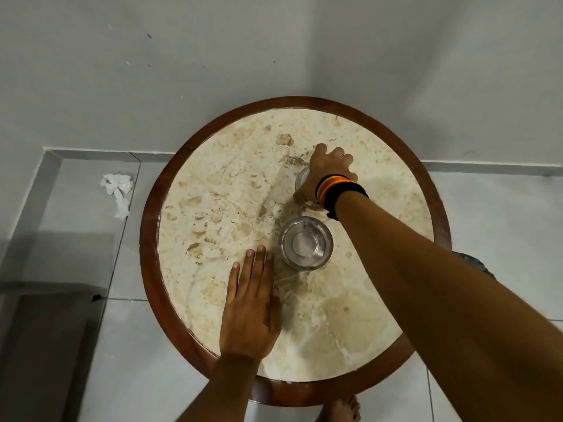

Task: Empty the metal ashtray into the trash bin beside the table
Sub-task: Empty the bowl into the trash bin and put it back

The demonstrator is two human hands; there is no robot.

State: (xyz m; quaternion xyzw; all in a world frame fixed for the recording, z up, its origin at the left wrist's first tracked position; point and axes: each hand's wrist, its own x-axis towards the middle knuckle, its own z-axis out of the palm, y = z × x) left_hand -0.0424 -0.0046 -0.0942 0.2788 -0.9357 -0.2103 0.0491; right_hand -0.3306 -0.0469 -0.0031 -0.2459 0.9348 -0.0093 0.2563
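Likely light, rigid, slick metal ashtray (pixel 307 243) mid-table (pixel 213 184), contents loose, so grip the rim level | right hand (pixel 326 172) reaches past it, fingers curled over a glass-like object (pixel 303 181) | left hand (pixel 251 303) flat, fingers together, holding nothing, beside the ashtray

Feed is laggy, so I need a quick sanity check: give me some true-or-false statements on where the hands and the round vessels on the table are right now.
1. The right hand is on the far vessel on the table. True.
2. The left hand holds the near vessel. False: it lies flat on the tabletop beside it, fingers extended.
3. Two round vessels are on the table. True.
4. Crumpled paper lies on the table. False: it is on the floor to the left.
5. The right wrist wears bands. True.
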